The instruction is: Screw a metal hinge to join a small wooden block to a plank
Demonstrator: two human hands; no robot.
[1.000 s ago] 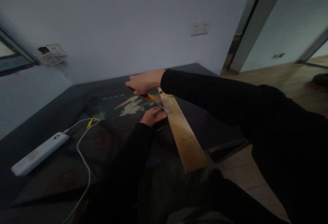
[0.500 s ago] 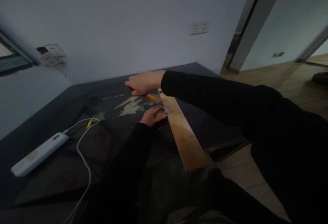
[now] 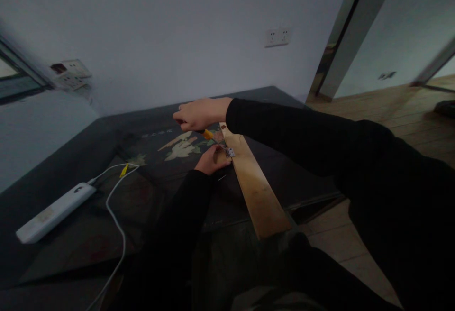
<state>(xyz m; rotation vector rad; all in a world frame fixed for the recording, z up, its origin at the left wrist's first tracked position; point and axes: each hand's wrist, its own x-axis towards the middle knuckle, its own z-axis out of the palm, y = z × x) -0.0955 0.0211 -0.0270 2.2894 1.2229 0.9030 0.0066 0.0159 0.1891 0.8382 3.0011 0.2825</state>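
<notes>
My right hand (image 3: 199, 114) is closed around the handle of a screwdriver (image 3: 208, 135), whose yellow-orange part shows below the fist. The shaft slants down to a small metal hinge (image 3: 231, 152), and its tip meets the hinge's left side. The hinge lies across the left edge of a long wooden board (image 3: 256, 188). Beside it my left hand (image 3: 210, 160) is closed, thumb and fingers on a small piece of wood (image 3: 223, 158) at the board's edge. The fingers partly hide that piece. The screw under the tip is too small to make out.
A dark table (image 3: 156, 178) with a painted leaf pattern carries the board. At left lies a white power strip-like block (image 3: 57, 211) with a white cable (image 3: 115, 221) and a yellow tag (image 3: 124, 170). A thin, pale metal-looking bit (image 3: 222, 178) lies near my left wrist. Behind stands a wall (image 3: 177, 41).
Hardly anything differs. Both hands, the screwdriver and the board keep nearly the same places; the view has shifted very slightly.
</notes>
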